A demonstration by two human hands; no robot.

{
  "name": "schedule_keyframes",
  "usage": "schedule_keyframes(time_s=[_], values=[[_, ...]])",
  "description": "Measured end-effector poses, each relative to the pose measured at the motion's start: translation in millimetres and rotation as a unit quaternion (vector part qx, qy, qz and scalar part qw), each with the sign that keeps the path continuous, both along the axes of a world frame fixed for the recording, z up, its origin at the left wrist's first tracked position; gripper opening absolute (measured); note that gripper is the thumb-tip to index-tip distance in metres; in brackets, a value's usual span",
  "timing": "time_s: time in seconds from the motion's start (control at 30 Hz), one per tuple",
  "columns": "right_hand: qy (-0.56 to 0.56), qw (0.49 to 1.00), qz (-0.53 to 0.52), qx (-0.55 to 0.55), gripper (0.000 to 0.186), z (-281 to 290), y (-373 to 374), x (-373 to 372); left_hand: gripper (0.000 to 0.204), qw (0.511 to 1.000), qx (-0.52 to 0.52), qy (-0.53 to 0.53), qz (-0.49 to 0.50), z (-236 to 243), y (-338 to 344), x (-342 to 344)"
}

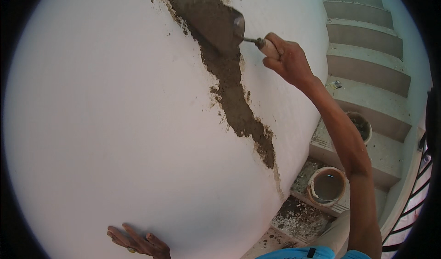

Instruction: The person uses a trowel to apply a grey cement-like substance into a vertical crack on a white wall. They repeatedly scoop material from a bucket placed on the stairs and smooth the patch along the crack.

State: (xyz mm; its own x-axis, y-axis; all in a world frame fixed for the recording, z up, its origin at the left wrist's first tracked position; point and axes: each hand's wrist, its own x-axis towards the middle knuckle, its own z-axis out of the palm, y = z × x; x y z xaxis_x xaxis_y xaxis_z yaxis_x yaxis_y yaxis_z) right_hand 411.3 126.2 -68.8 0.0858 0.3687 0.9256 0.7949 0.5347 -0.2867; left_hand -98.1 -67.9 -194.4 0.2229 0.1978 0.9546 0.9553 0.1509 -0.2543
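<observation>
My right hand (288,59) is closed round the pale handle of a trowel (224,29). The trowel's dark, wet-looking blade lies against the upper part of a strip of grey-brown mortar (232,87) that runs diagonally down the white wall (115,112). The strip narrows toward the lower right, and its edges are ragged with smears beside them. Low on the left, my left hand (140,243) rests on the wall with its fingers spread, a ring on one of them. It holds nothing.
Concrete stairs (367,61) climb along the right. A bucket of murky water (327,186) stands on a lower step, and another bucket (359,126) is partly behind my forearm. Debris (303,220) litters the lower steps. A small packet (336,84) lies higher up. A dark railing (411,197) edges the stairs.
</observation>
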Motion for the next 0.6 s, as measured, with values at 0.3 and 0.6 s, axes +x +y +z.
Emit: schedule_keyframes(time_s=[0.3, 0.6], values=[[-0.066, 0.997, -0.035, 0.024, 0.031, 9.7, -1.5, -7.7, 0.063, 0.999, -0.014, 0.011, 0.044, -3.7, -3.9, -10.0], [-0.053, 0.998, -0.035, 0.023, 0.028, 11.2, -1.5, -9.5, 0.063, 1.0, -0.001, 0.006, 0.024, -3.1, -2.2, -7.8]])
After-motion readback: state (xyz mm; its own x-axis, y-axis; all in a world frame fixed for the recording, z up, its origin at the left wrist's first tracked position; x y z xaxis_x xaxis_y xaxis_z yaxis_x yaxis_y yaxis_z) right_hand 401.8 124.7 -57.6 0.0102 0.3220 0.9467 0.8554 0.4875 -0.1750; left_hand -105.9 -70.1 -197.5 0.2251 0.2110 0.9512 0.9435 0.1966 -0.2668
